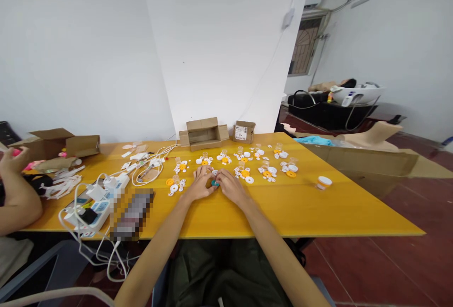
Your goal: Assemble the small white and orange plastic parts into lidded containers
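Close together at the middle of the table, both my hands work over a small teal round piece (214, 183). My right hand (229, 185) pinches the teal piece with its fingertips. Curled around its other side, my left hand (201, 185) has thumb and fingers against it; the fingers partly hide what lies beneath. Around my hands lie sets of small parts: yellow discs (245, 173), white discs (249, 180), clear cups (241, 165) and small white pieces with dark marks (182, 184). A closed-looking cup with a white lid (324, 181) stands apart at the right.
An open cardboard box (203, 135) and a smaller box (244, 131) stand at the table's back. Left are a power strip (102, 208), white cables (155, 170) and a phone (132, 215). Another person's arm (17, 198) holds something pink at far left.
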Available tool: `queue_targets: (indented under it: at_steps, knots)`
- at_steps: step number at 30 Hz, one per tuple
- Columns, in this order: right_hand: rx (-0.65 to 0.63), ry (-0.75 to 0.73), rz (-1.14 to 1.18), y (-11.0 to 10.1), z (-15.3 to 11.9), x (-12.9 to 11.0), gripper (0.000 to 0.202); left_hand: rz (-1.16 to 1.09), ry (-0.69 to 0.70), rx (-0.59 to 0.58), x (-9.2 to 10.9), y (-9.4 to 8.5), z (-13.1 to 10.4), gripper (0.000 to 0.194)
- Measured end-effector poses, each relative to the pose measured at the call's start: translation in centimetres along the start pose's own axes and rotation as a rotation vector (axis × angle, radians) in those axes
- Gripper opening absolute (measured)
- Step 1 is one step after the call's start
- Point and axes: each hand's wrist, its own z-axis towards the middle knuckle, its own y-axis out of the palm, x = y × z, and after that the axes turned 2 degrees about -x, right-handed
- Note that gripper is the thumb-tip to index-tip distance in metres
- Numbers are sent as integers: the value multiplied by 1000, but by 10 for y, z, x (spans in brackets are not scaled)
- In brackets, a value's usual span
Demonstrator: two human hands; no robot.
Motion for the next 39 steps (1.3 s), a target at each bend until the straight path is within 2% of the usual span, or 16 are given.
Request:
queue_targets:
  at_steps: [39]
  knots:
    - [-46, 65, -14, -8, 1, -10, 17, -8, -11, -17, 1, -2, 0, 18]
